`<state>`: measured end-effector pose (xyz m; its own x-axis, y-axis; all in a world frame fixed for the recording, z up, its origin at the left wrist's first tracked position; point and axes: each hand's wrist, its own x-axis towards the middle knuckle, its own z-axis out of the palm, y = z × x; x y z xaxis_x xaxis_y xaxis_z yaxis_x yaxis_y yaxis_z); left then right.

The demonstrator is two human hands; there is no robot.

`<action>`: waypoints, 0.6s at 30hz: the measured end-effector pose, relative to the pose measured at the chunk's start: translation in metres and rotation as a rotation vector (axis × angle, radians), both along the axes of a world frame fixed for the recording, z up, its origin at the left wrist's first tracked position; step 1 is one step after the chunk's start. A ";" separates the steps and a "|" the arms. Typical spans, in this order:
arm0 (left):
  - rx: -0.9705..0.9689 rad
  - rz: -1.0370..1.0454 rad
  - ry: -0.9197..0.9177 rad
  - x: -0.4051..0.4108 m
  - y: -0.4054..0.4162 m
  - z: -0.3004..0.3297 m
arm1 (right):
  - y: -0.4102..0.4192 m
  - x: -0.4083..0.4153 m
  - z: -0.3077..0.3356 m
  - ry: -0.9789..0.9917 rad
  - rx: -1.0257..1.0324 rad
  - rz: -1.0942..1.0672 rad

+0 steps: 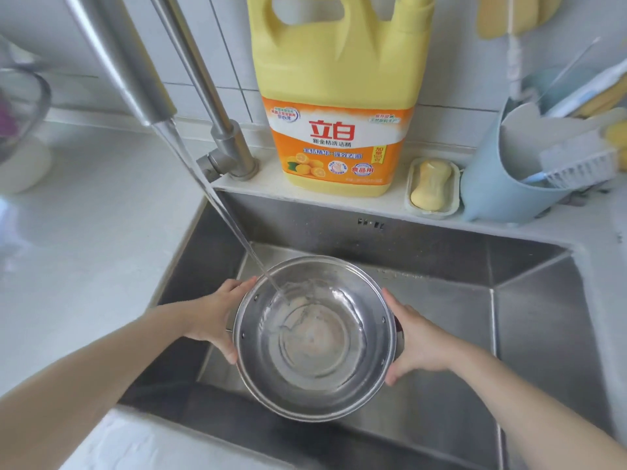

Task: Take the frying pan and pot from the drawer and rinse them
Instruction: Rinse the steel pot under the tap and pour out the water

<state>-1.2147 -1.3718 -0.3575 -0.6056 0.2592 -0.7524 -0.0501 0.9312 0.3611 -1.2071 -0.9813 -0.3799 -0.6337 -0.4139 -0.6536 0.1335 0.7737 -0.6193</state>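
**A:** Far left, what's on the white countertop [101, 212]?

**B:** A glass bowl [20, 106], blurred at the frame's edge. Beside it the steel faucet [135, 79] slants down, and a stream of water [217, 205] runs from its spout into the sink [529, 300].

**A:** And the pot?

**B:** The stainless steel pot [315, 337] is held over the sink basin, mouth up, with the water landing inside it, left of centre. A shallow pool shows on its bottom.

**A:** How do the hands sit?

**B:** The left hand [213, 317] grips the pot's left side, thumb near the rim and fingers curled under. The right hand [417, 344] clasps the right side the same way, fingers wrapped around the wall, over a dark side handle.

**A:** Behind the sink?

**B:** On the ledge, a large yellow dish detergent jug [339, 106] with an orange label stands just right of the faucet base. Next comes a yellow bar of soap [431, 184] in a pale soap dish [412, 201], then a light blue holder [492, 184] with a scrubbing brush [576, 164] inside it.
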 end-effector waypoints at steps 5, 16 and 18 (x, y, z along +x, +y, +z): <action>-0.102 -0.094 0.033 -0.018 -0.008 0.095 | -0.011 0.014 0.034 -0.003 -0.165 -0.057; -0.206 0.021 0.510 0.024 -0.014 0.188 | -0.031 0.010 0.144 0.435 -0.182 -0.054; -0.138 0.116 0.469 0.032 -0.010 0.177 | -0.024 -0.011 0.185 0.497 -0.180 0.094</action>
<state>-1.1823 -1.3816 -0.1803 -0.9057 0.0879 -0.4148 -0.0174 0.9697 0.2437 -1.2182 -1.0057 -0.1951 -0.8036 -0.5613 -0.1979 -0.2739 0.6440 -0.7143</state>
